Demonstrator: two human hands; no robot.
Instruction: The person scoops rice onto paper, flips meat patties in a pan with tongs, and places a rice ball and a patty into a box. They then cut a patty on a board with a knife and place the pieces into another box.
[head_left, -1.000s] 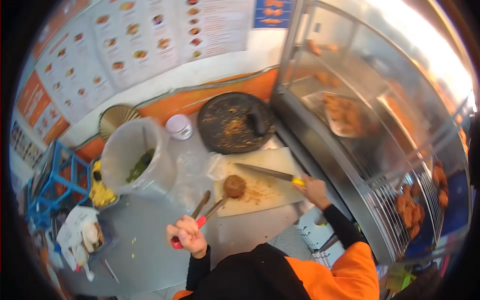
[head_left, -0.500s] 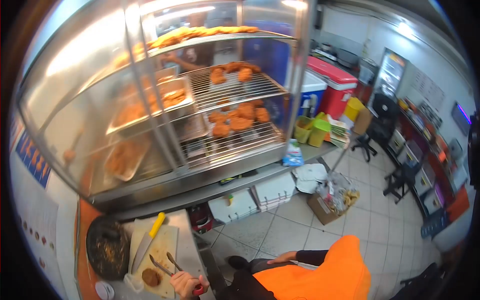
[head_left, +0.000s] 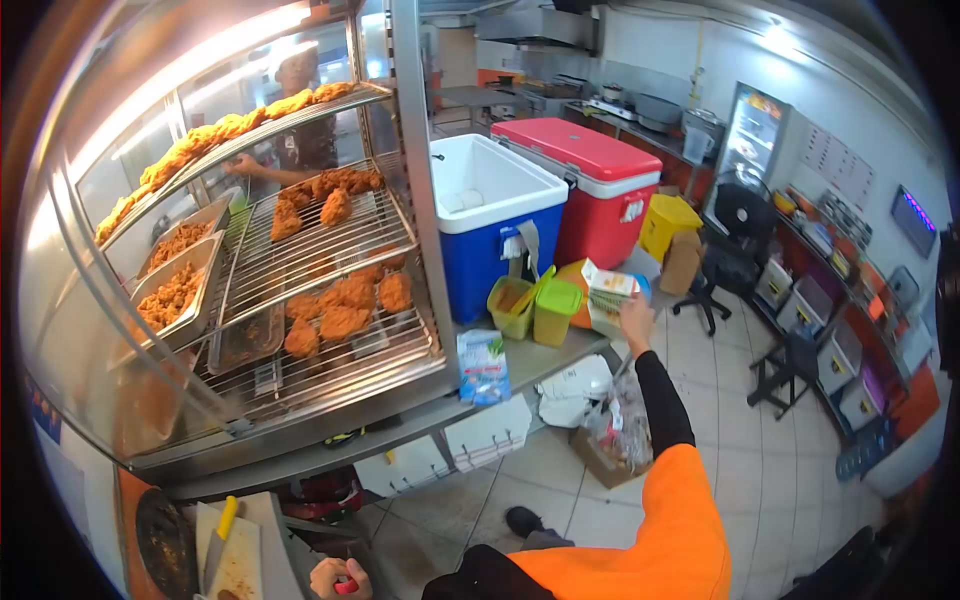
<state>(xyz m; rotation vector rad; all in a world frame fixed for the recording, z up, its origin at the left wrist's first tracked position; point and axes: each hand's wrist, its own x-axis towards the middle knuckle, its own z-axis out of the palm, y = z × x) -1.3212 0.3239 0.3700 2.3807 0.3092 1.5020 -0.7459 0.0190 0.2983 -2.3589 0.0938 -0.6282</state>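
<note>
My left hand (head_left: 340,577) is closed around the red-handled tongs (head_left: 346,586) low in the view; their metal arms do not show. Left of it, a yellow-handled knife (head_left: 222,530) lies on a white cutting board (head_left: 241,572). My right arm stretches forward to the counter, where my right hand (head_left: 637,322) grips the right edge of a stack of printed paper packets (head_left: 608,284). Some of its fingers are hidden. Beside the stack stand a green lidded container (head_left: 557,312) and an open yellow-green tub (head_left: 512,308).
A glass warmer (head_left: 425,220) with fried chicken (head_left: 342,308) on racks stands at left. Blue (head_left: 495,240) and red (head_left: 605,200) coolers sit behind the containers. A blue-white pouch (head_left: 483,367) is on the counter edge. Below is a cardboard box (head_left: 610,468) with plastic bags.
The view has swung right. My right hand has gone from near my lap out to the paper packets. My left hand still holds the tongs, now lower in the view.
</note>
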